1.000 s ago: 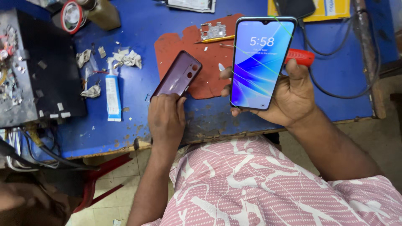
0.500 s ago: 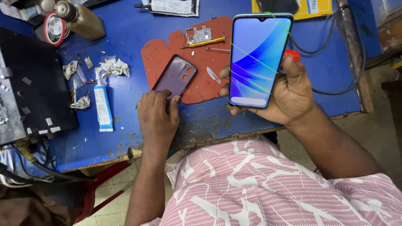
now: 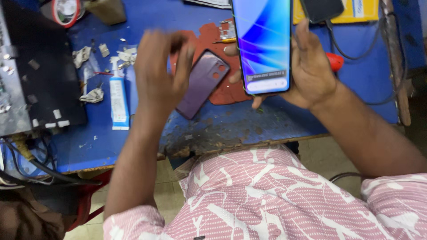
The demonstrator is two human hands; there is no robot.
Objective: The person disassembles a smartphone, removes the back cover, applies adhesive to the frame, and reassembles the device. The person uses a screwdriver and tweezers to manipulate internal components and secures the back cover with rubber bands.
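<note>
My right hand (image 3: 312, 75) grips a smartphone (image 3: 264, 44) upright over the bench, its lit screen blue and purple and facing me. My left hand (image 3: 161, 73) is blurred in motion, fingers apart and curled, just above and left of a purple phone back cover (image 3: 203, 83). The cover lies slanted, partly on a red work mat (image 3: 209, 35) and partly on the blue bench top (image 3: 222, 124). I cannot see whether the left fingers touch the cover. Nothing sits in the left palm.
A black box (image 3: 35, 80) fills the bench's left side, with cables hanging below. A white tube (image 3: 118, 100) and crumpled paper scraps (image 3: 93, 94) lie beside it. A red-handled tool (image 3: 336, 62), a small circuit board (image 3: 227, 30) and a black corded device (image 3: 322, 9) lie behind the phone.
The left hand has lifted off the cover's near end and spread its fingers. The phone's screen shows a new panel near its bottom. The view has moved closer to the bench.
</note>
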